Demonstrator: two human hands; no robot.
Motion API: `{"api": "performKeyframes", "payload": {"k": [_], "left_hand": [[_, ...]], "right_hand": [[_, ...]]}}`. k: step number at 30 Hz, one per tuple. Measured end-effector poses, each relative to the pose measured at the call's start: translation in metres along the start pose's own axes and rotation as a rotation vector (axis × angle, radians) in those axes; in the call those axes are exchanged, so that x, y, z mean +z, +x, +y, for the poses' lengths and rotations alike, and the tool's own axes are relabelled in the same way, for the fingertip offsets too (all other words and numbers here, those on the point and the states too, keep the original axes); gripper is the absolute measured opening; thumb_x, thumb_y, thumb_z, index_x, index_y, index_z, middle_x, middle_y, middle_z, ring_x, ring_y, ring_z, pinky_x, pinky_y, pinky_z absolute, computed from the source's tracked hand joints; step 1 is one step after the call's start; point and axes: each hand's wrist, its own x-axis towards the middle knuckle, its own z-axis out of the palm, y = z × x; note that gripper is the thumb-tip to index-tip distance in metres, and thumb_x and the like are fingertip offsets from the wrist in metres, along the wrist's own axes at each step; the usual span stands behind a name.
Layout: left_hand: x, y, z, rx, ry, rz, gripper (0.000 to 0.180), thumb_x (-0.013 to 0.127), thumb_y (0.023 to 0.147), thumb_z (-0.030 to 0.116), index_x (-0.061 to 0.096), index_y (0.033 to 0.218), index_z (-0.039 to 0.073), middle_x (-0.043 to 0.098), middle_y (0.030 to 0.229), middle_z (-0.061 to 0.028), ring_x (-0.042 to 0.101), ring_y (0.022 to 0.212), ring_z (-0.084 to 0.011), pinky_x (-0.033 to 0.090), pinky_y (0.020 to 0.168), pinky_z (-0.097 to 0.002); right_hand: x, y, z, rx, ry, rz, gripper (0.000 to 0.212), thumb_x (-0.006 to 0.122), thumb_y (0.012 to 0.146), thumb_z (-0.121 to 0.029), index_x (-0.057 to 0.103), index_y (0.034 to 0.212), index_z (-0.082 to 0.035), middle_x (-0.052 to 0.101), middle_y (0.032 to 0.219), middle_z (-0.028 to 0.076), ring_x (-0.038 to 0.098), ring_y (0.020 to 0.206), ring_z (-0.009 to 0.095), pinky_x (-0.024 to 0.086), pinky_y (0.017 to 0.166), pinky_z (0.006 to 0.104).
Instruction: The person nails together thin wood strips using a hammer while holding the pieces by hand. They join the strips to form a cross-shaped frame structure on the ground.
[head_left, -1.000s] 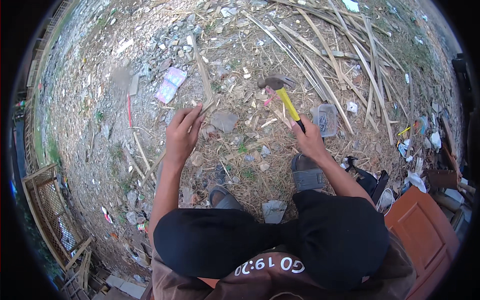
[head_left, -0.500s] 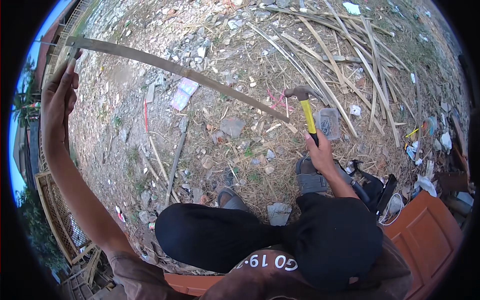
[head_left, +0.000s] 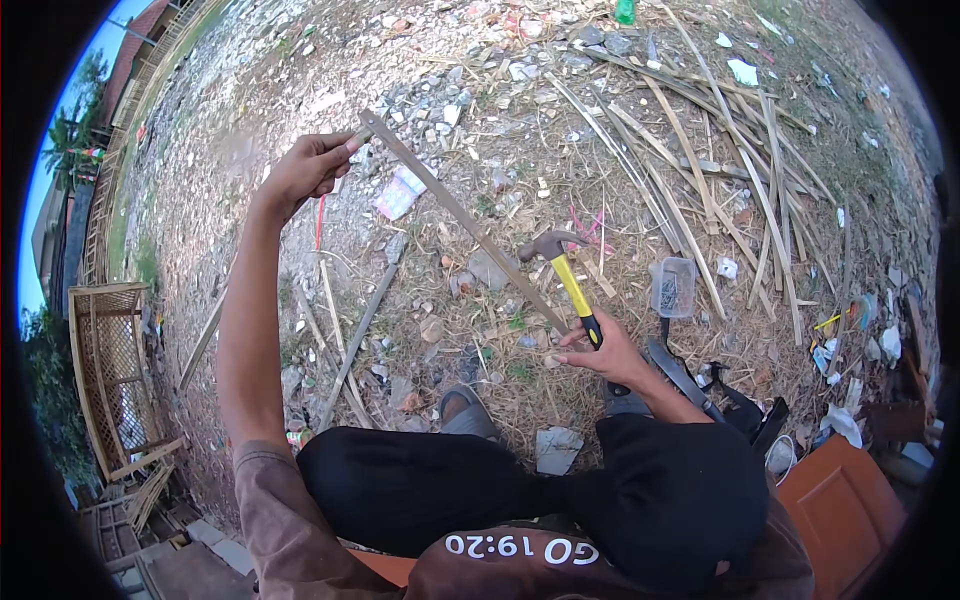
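A thin wooden strip (head_left: 467, 222) slants across in front of me. My left hand (head_left: 305, 172) is closed, pinching the strip's far upper end between thumb and fingers. In my right hand (head_left: 618, 358) is a claw hammer (head_left: 572, 287) with a yellow and black handle, its head pointing away from me. The strip's lower end reaches the thumb and fingertips of this hand; whether they grip it I cannot tell. Just right of the hammer, a clear plastic container (head_left: 688, 304) with nails in it stands on the ground.
Several loose wooden strips (head_left: 715, 170) lie piled at the far right. More strips (head_left: 362, 335) lie left of my feet, near a pink and white packet (head_left: 399, 194). A wooden lattice frame (head_left: 108, 380) stands at the left, an orange-brown panel (head_left: 845, 505) at the lower right. Stones litter the ground.
My left hand has come inward to the right with the strip, which now slants more steeply. The right hand and hammer have moved nearer to me and slightly left, meeting the strip's lower end.
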Motion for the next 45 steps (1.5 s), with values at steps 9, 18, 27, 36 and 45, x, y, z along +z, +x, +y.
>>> {"api": "performKeyframes", "payload": {"k": [9, 18, 27, 36, 45], "left_hand": [[-0.002, 0.024, -0.021, 0.037, -0.074, -0.073, 0.04, 0.061, 0.1, 0.027, 0.06, 0.133, 0.003, 0.05, 0.069, 0.0064, 0.037, 0.048, -0.001, 0.027, 0.042, -0.0182], [0.04, 0.082, -0.066, 0.102, -0.264, -0.236, 0.038, 0.056, 0.103, 0.024, 0.057, 0.135, 0.004, 0.05, 0.07, 0.0057, 0.036, 0.045, 0.0005, 0.026, 0.039, -0.0151], [0.086, 0.12, -0.119, 0.06, -0.268, -0.522, 0.03, 0.057, 0.102, 0.025, 0.063, 0.124, 0.005, 0.054, 0.067, 0.0044, 0.039, 0.042, -0.001, 0.026, 0.036, -0.0176], [0.148, 0.112, -0.164, -0.103, -0.208, -0.68, 0.026, 0.061, 0.1, 0.031, 0.068, 0.111, 0.008, 0.059, 0.068, 0.0036, 0.042, 0.044, -0.0031, 0.029, 0.038, -0.0213], [0.178, 0.105, -0.18, -0.143, -0.213, -0.66, 0.027, 0.059, 0.101, 0.029, 0.068, 0.113, 0.006, 0.057, 0.065, 0.0025, 0.044, 0.045, -0.0049, 0.031, 0.04, -0.0221]], "right_hand": [[0.004, 0.008, -0.023, 0.102, -0.195, 0.151, 0.057, 0.087, 0.071, -0.025, 0.053, 0.11, -0.002, 0.065, 0.088, 0.006, 0.063, 0.079, 0.019, 0.05, 0.073, 0.0356], [-0.015, 0.007, -0.044, 0.218, -0.492, 0.333, 0.052, 0.083, 0.072, -0.021, 0.055, 0.112, -0.001, 0.068, 0.091, 0.009, 0.066, 0.077, 0.025, 0.05, 0.072, 0.0383], [-0.01, -0.013, -0.069, 0.252, -0.382, 0.386, 0.036, 0.08, 0.081, -0.021, 0.056, 0.101, -0.002, 0.064, 0.076, 0.004, 0.062, 0.071, 0.013, 0.048, 0.067, 0.0312], [-0.018, -0.023, -0.029, 0.281, -0.317, 0.375, 0.035, 0.079, 0.083, -0.024, 0.054, 0.09, -0.002, 0.06, 0.07, 0.004, 0.057, 0.063, 0.013, 0.047, 0.06, 0.0317], [-0.027, -0.037, 0.006, 0.356, -0.266, 0.438, 0.037, 0.078, 0.082, -0.028, 0.054, 0.091, -0.002, 0.06, 0.07, 0.006, 0.058, 0.063, 0.016, 0.047, 0.062, 0.0341]]}}
